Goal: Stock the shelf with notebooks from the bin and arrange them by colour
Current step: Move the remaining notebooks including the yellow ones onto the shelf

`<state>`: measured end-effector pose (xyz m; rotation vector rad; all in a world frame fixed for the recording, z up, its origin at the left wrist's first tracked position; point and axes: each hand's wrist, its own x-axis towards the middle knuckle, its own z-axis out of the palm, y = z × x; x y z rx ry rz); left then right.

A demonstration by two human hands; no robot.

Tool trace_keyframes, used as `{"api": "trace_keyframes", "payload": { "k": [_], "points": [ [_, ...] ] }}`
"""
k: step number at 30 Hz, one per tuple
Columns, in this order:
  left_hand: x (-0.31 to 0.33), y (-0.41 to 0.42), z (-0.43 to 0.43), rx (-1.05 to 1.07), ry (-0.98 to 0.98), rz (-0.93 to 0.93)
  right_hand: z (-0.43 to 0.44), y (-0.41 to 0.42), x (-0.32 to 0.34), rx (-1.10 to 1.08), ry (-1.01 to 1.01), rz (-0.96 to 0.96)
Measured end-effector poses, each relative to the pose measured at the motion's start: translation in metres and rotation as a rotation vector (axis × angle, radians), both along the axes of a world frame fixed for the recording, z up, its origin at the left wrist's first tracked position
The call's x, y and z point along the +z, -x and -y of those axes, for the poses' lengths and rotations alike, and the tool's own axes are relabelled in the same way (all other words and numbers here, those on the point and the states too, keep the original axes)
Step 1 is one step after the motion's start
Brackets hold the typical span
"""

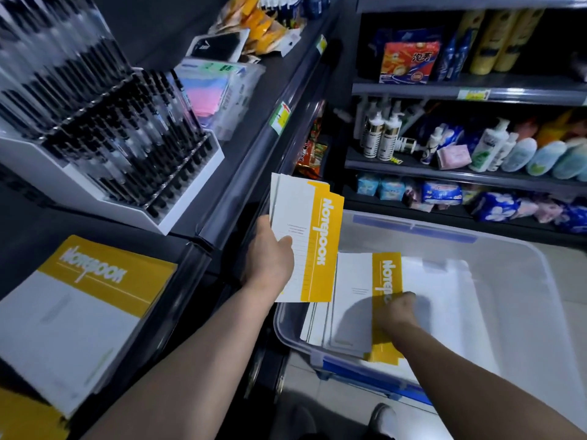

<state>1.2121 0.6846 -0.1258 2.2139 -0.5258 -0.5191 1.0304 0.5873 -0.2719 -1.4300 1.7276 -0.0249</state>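
shop aisle. left hand [270, 258] grips yellow stack [320, 236]; right hand [397, 309] pinches notebook [386, 274], bin [282, 325] near edge: lift flat, add squarely.

"Notebook" runs in white letters along the yellow band of the raised notebooks [321, 236], of the top notebook [386, 274] in the bin [508, 246], and of the stack [92, 274] on the shelf [38, 217]. A red packet [409, 61] bears Chinese characters, possibly 泡秀.

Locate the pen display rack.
Head view, upper left: the pen display rack stands on the shelf, beyond the stacked yellow notebooks and left of the pink packets.
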Motion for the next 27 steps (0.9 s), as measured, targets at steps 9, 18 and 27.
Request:
{"api": "trace_keyframes", "payload": {
  "k": [9,18,27],
  "points": [
    [0.015,0.01,0.004,-0.027,0.079,-0.007,0.01,0.044,0.056,0.201,0.17,0.056],
    [0.048,0.054,-0.014,0.168,0.194,0.059,0.043,0.092,0.14,0.424,0.429,0.288],
    [0.099,0.111,-0.072,0.45,0.342,0.138,0.038,0.091,0.178,0.609,0.406,0.568]
  ]
}}
